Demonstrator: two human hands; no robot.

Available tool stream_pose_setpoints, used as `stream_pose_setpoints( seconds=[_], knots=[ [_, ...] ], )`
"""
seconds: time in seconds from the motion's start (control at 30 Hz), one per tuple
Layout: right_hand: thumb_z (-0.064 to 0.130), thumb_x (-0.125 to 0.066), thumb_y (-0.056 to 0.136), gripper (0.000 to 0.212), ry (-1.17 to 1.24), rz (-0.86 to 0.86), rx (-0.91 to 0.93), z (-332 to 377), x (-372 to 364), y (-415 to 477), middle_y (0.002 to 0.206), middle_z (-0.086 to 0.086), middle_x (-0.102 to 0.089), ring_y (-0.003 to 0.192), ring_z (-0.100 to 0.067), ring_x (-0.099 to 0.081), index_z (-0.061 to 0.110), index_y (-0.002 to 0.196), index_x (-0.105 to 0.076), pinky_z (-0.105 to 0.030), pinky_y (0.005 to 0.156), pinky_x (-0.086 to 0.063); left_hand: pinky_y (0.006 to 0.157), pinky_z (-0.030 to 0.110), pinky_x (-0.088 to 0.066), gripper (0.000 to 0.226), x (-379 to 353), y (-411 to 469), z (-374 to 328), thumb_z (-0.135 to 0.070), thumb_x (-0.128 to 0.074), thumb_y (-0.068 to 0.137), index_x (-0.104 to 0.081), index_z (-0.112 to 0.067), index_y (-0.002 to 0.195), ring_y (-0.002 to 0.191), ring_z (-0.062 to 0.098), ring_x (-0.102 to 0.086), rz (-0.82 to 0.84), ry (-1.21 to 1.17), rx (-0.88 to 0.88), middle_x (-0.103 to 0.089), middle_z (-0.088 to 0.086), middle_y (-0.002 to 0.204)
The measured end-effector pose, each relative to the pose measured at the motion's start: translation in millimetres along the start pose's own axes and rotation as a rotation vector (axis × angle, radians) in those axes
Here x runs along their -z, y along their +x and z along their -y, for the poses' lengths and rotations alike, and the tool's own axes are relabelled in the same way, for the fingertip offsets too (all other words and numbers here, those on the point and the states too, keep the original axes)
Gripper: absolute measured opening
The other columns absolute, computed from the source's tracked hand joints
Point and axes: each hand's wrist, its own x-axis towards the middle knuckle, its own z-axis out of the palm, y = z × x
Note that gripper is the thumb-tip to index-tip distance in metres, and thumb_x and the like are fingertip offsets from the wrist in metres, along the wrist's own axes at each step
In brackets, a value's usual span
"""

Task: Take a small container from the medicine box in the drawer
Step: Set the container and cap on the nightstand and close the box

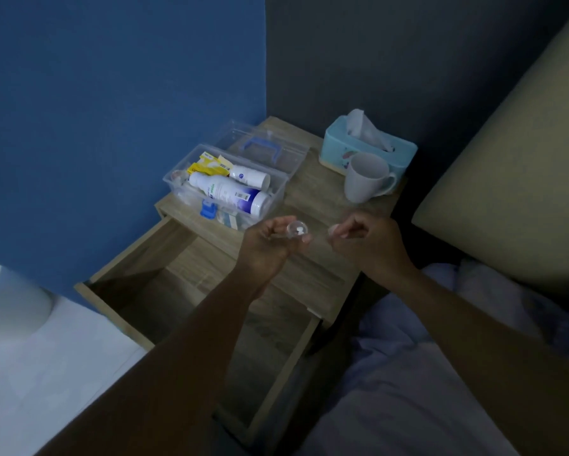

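The clear medicine box [278, 187] sits open on the wooden nightstand [312, 199], its lid with a blue handle [261, 148] folded back. White bottles [230, 194] and yellow packets lie inside it. My left hand [266, 245] holds a small round clear container [297, 229] with a white pill in it, above the nightstand's front. My right hand [362, 238] is just to its right, fingertips pinched on a small clear piece that looks like the container's lid [332, 230]. The drawer [178, 291] below stands pulled out and looks bare.
A white mug [365, 177] and a teal tissue box [368, 146] stand at the nightstand's back right. A bed with pale sheets [408, 373] and a beige headboard cushion [513, 159] lies to the right. A blue wall is on the left.
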Motion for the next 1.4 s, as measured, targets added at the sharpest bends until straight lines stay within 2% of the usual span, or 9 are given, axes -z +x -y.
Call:
stream_pose_setpoints(
  seconds=[0.1,0.23,0.43,0.6,0.87,0.97,1.03,1.2,1.4],
  knots=[
    [0.011,-0.08,0.076,0.008,-0.043,0.029,-0.004,-26,-14,-8,0.087,-0.001,-0.073,0.079,-0.008,-0.068,0.012,0.076,-0.072,-0.019,0.072,-0.053,0.071,0.012,-0.055,0.035,2,12,14,-0.013,-0.076,0.081,-0.068,-0.013,0.115,0.085,-0.003,-0.07,0.003,0.222,-0.155,-0.074,-0.005,0.095],
    [0.026,-0.076,0.084,0.009,0.034,0.052,-0.128,-45,-31,-16,0.092,0.01,-0.075,0.084,-0.002,-0.071,0.023,0.091,-0.073,-0.017,0.074,-0.055,0.097,0.03,-0.052,0.039,7,28,29,-0.024,-0.056,0.095,-0.057,-0.014,0.133,0.111,0.013,-0.064,0.082,0.818,-0.389,-0.068,0.006,0.123],
    [0.016,-0.076,0.078,0.035,-0.1,-0.009,-0.072,-63,-47,-28,0.108,0.003,-0.071,0.099,-0.016,-0.068,0.019,0.112,-0.068,-0.038,0.089,-0.057,0.115,0.044,-0.035,0.044,3,48,51,-0.034,-0.043,0.099,-0.043,-0.023,0.142,0.14,0.025,-0.038,0.148,0.922,-0.313,-0.045,0.007,0.149],
    [0.007,-0.076,0.075,0.044,0.003,0.003,-0.156,-71,-48,-29,0.112,0.003,-0.07,0.099,-0.01,-0.067,0.022,0.115,-0.067,-0.012,0.081,-0.051,0.116,0.038,-0.018,0.048,0,57,63,-0.036,-0.041,0.1,-0.038,-0.019,0.144,0.149,0.029,-0.021,0.134,1.038,-0.339,-0.034,0.014,0.156],
    [0.001,-0.082,0.07,0.062,0.204,0.045,-0.28,-74,-41,-26,0.118,0.006,-0.069,0.102,-0.005,-0.066,0.022,0.125,-0.062,-0.018,0.086,-0.053,0.12,0.041,-0.025,0.063,5,48,59,-0.029,-0.058,0.093,-0.032,-0.016,0.149,0.147,0.023,-0.023,0.155,0.908,-0.266,-0.033,0.007,0.156],
    [0.01,-0.085,0.071,0.054,0.245,0.033,-0.302,-71,-40,-23,0.113,0.009,-0.069,0.097,-0.001,-0.066,0.031,0.115,-0.063,-0.016,0.081,-0.054,0.12,0.044,-0.027,0.064,11,32,60,-0.024,-0.057,0.094,-0.028,-0.015,0.15,0.147,0.024,-0.024,0.175,0.937,-0.281,-0.031,0.009,0.157],
    [0.023,-0.081,0.071,0.041,0.234,-0.025,-0.321,-68,-41,-19,0.105,0.011,-0.071,0.091,-0.002,-0.067,0.037,0.105,-0.064,-0.016,0.077,-0.054,0.124,0.043,-0.016,0.067,17,20,66,-0.026,-0.05,0.098,-0.018,-0.01,0.155,0.151,0.026,-0.012,0.194,1.075,-0.278,-0.018,0.013,0.162],
    [0.012,-0.064,0.088,0.02,-0.001,-0.194,-0.135,-61,-30,-2,0.095,0.008,-0.072,0.081,0.004,-0.066,0.025,0.102,-0.071,-0.019,0.077,-0.054,0.125,0.038,-0.009,0.064,26,-1,77,-0.039,-0.025,0.103,-0.005,-0.01,0.157,0.153,0.024,0.0,0.162,1.43,-0.279,-0.001,0.013,0.165],
    [0.009,-0.059,0.091,0.033,-0.257,-0.202,0.083,-33,8,54,0.121,-0.011,-0.066,0.11,-0.018,-0.062,0.007,0.124,-0.062,-0.025,0.091,-0.05,0.124,0.038,-0.01,0.065,22,-8,72,-0.038,-0.019,0.103,0.002,-0.008,0.156,0.153,0.024,0.0,0.174,1.571,-0.255,0.002,0.013,0.165]
  ],
)
